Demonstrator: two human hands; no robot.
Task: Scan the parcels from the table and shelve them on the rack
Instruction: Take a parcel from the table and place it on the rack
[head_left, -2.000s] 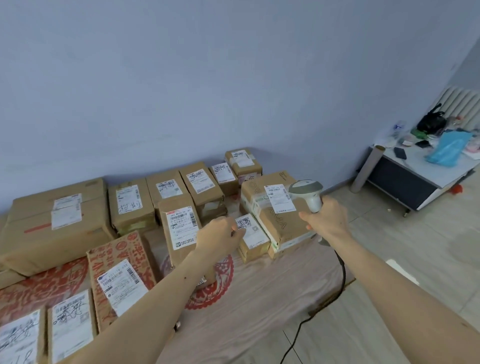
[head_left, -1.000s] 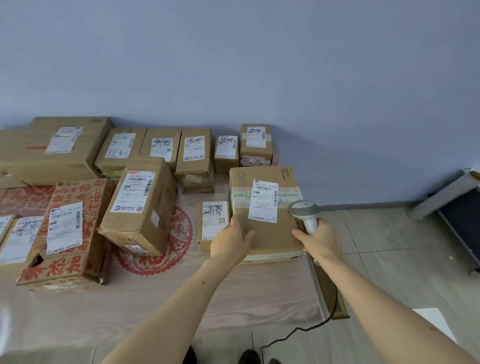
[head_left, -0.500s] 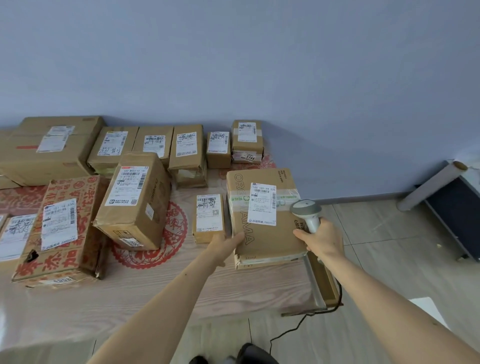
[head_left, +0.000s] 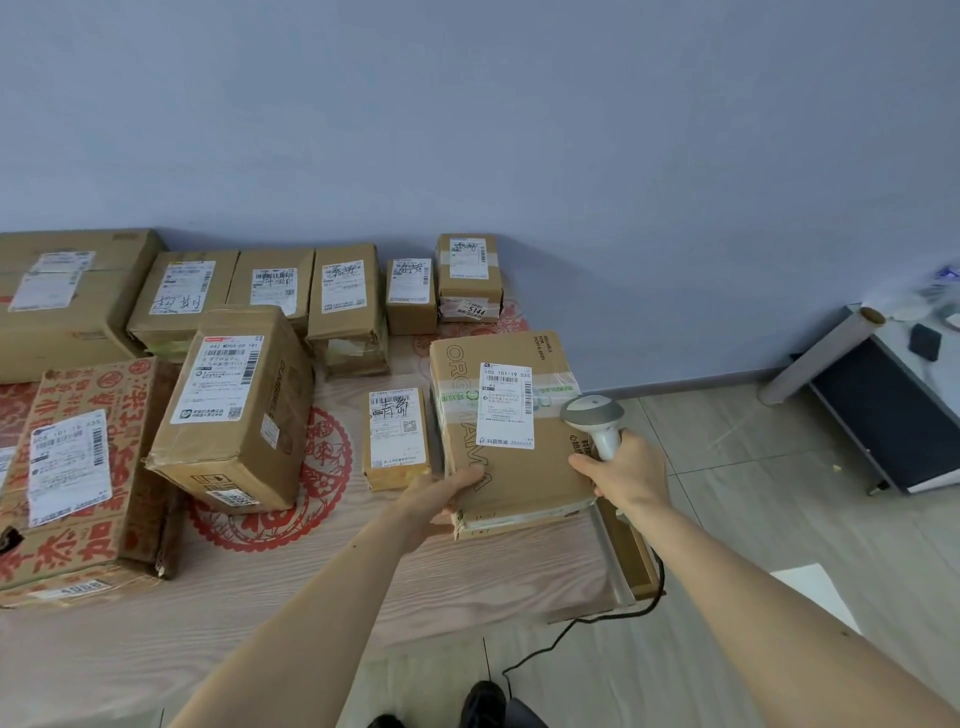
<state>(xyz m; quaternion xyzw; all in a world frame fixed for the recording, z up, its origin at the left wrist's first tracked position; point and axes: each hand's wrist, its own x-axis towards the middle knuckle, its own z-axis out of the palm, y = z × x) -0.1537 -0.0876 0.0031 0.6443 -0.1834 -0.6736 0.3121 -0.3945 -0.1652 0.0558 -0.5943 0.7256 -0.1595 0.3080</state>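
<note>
With the left hand (head_left: 447, 491) pinching the flat parcel (head_left: 511, 441) at its near corner and the right hand (head_left: 626, 475) wrapped round the scanner (head_left: 597, 423) beside it, that one-handed hold could have let the parcel slip off the tabletop (head_left: 363, 582) edge.

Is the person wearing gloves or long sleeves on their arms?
No. The left hand and right hand are bare, with no gloves. Both forearms are uncovered too: no sleeves, watch, bracelets or rings show anywhere in the picture.

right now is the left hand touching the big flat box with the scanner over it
Touching. The head view shows the left hand gripping the near left corner of the flat box, thumb lying on its top face, while the right hand holds the scanner.
</note>
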